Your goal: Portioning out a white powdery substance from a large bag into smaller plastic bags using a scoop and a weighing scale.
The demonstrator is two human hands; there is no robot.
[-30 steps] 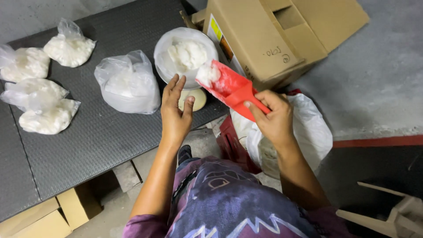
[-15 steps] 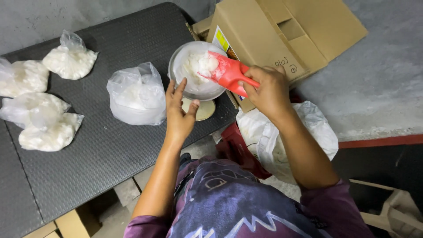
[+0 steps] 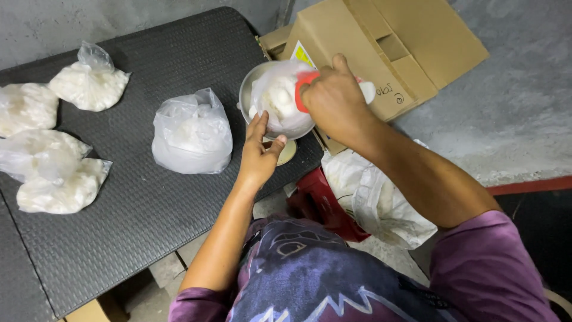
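A metal bowl [image 3: 249,90] lined with a clear plastic bag of white stuff [image 3: 275,98] stands on a small scale at the right end of the black table [image 3: 143,203]. My right hand [image 3: 335,98] grips a red scoop [image 3: 305,79], tipped down into the bag over the bowl. My left hand [image 3: 260,152] rests against the near side of the bowl, fingers apart and flat on the bag's edge. An open bag of white stuff [image 3: 192,132] sits just left of the bowl.
Several filled, tied bags [image 3: 88,83] lie at the table's left end. A cardboard box [image 3: 381,45] stands behind the bowl. A large white sack [image 3: 381,200] and a red stool [image 3: 322,197] are on the floor by my legs.
My right hand has carried the red scoop from beside the bowl to over it and tipped it into the bag. My left hand stayed at the bowl's near side.
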